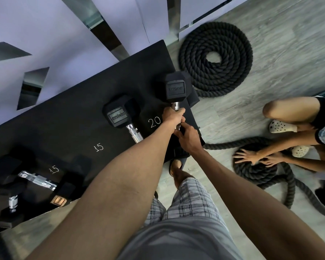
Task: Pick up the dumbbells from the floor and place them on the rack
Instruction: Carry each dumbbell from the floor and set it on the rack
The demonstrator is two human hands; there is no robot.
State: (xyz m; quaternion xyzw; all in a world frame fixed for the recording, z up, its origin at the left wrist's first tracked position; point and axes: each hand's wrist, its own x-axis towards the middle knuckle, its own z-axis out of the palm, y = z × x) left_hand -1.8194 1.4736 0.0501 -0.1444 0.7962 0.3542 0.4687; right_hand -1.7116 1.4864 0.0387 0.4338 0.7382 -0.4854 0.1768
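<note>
A black hex dumbbell (175, 89) lies at the right end of the black rack shelf (73, 113), beside the chalked "20". My left hand (172, 117) grips its chrome handle. My right hand (189, 138) holds the same handle just below, at the near end. The near head of this dumbbell is hidden behind my hands. A second black hex dumbbell (118, 113) rests on the shelf just to the left, its near head hidden by my left forearm. Smaller dumbbells (37, 180) lie on the lower left of the rack, near "15" marks.
A coiled black battle rope (216, 60) lies on the grey wood floor beyond the rack's right end. Another person crouches at the right, with both hands (255, 156) on a second rope coil (251, 171). A white wall with mirror strips stands behind the rack.
</note>
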